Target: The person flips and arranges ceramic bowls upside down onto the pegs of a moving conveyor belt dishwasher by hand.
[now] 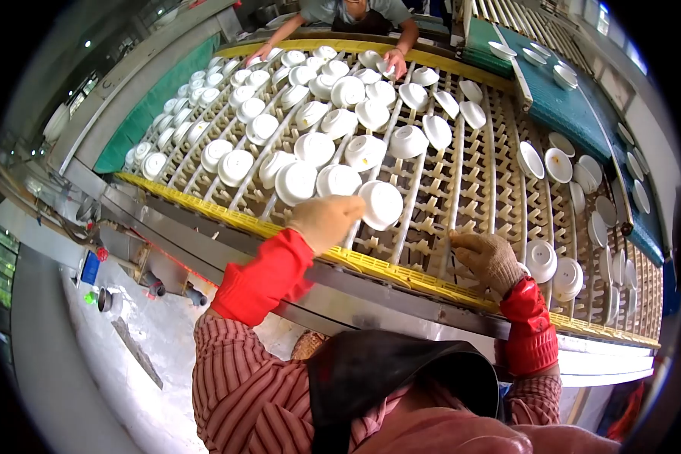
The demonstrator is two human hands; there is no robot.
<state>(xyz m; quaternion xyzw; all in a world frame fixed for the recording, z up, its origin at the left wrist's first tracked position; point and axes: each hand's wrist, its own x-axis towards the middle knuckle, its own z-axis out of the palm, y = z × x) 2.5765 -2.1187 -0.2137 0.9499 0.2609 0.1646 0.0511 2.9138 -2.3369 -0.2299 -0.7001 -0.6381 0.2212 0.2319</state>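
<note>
My left hand (pixel 327 222), in a tan glove with a red cuff, closes its fingers at the left edge of a white bowl (pixel 380 205). That bowl has its underside turned up towards me. Over the near side of the pegged conveyor rack, my right hand (pixel 484 259) wears a knitted tan glove. Its fingers are loosely bent and apart, and nothing shows between them. Just right of its wrist sits a small upturned white bowl (pixel 541 261), with another bowl (pixel 567 278) beside it. More bowls (pixel 296 182) lie bottom up beyond my left hand.
A yellow chain edge (pixel 401 274) runs along the near side of the rack. Across it, a person's hands (pixel 395 62) touch bowls. A green belt (pixel 560 106) at the right carries several bowls. Leaning bowls (pixel 598 229) crowd the rack's right end.
</note>
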